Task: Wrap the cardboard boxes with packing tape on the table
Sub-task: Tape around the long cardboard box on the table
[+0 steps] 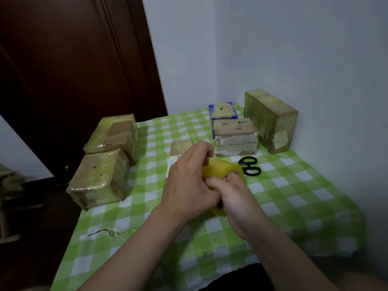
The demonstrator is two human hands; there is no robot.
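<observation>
1. Your table (pixel 294 196), under a green checked cloth, carries everything.
2. Taped cardboard boxes (pixel 98 177) stand at its left edge and far right; a small box (pixel 181 148) lies just beyond your hands.
3. Your left hand (pixel 189 181) curls over the tape roll (pixel 222 169), held mid-table; your right hand (pixel 237 198) grips it, fingers in its core.
4. Scissors (pixel 249 165) lie just right of it.
</observation>
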